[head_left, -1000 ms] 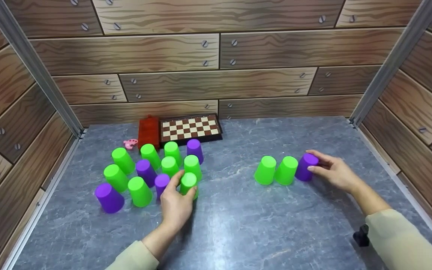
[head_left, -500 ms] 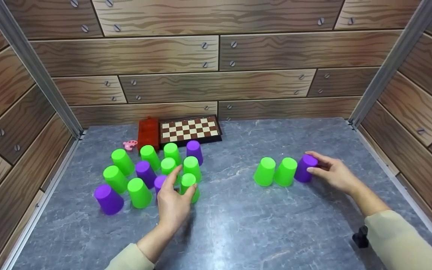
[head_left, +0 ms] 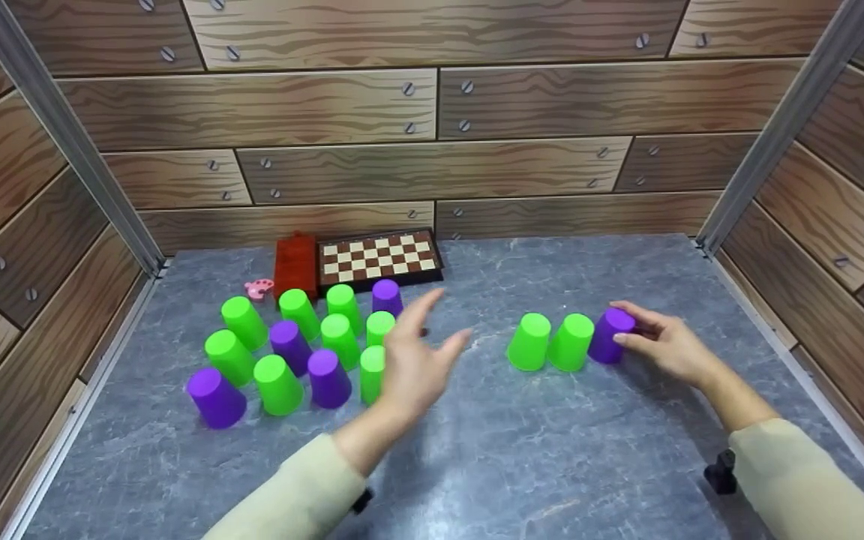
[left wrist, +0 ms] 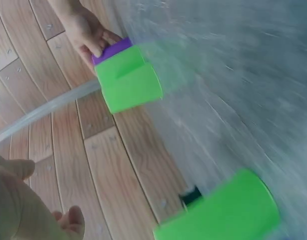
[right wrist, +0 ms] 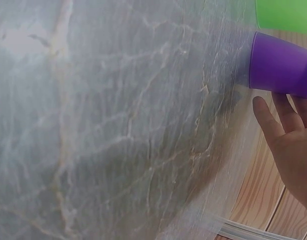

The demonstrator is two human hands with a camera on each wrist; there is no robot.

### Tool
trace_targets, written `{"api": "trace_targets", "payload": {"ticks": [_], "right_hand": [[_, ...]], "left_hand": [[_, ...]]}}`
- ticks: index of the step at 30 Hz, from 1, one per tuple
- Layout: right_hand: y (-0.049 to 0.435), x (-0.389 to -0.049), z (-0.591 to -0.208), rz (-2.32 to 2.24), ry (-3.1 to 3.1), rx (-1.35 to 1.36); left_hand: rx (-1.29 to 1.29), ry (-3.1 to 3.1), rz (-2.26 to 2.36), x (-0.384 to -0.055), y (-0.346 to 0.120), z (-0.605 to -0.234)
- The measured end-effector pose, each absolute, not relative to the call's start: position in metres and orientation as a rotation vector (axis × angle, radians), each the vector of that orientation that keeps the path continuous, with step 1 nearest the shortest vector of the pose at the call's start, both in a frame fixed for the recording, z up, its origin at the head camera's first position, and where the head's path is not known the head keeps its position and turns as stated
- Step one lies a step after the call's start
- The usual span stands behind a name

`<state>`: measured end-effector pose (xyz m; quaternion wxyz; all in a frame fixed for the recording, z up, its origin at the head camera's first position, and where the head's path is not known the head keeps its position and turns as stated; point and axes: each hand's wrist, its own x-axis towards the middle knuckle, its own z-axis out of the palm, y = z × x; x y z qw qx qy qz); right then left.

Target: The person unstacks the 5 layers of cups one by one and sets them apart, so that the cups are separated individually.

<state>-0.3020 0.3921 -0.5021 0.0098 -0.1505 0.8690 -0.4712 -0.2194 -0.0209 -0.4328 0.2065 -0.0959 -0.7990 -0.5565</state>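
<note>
My left hand (head_left: 417,371) is in the air with thumb and fingers spread and nothing between them. It passes in front of a green cup (head_left: 372,373) at the right end of the left-hand group and partly hides it. My right hand (head_left: 668,345) holds an upside-down purple cup (head_left: 610,337), thumb on the near side and fingers round the back. That cup stands on the table beside a green cup (head_left: 571,343), with another green cup (head_left: 529,343) to its left. In the right wrist view, fingers touch the side of the purple cup (right wrist: 281,65).
Several upside-down green and purple cups, among them a purple cup (head_left: 216,397), stand in rows on the left of the grey marbled table (head_left: 522,465). Behind them lie a chessboard (head_left: 379,256), a red box (head_left: 296,264) and a small pink item (head_left: 259,289). Wood-patterned walls (head_left: 432,172) surround the table.
My left hand has let go of the green cup at the right of the left group and moved right, fingers spread. The right hand and its purple cup have stayed in place.
</note>
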Motion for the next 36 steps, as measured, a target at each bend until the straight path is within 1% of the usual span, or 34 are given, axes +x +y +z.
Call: {"api": "trace_targets", "payload": {"ticks": [7, 13, 22, 28, 36], "right_hand": [[0.39, -0.302, -0.502, -1.46, 2.715, -0.46], [0.387, -0.303, -0.497, -1.412, 2.731, -0.433], [0.388, -0.302, -0.495, -1.398, 2.739, -0.411], [0.39, -0.302, -0.499, -1.477, 2.71, -0.469], [0.393, -0.3, -0.501, -1.477, 2.717, -0.453]], "left_hand": [[-0.354, -2.357, -1.597, -0.244, 0.028, -0.444], [-0.369, -2.483, -1.634, -0.267, 0.052, -0.459], [-0.378, -2.614, -1.579, -0.289, 0.069, -0.481], [-0.384, -2.663, -1.578, -0.295, 0.074, -0.49], [-0.365, -2.687, -1.617, -0.297, 0.082, -0.495]]}}
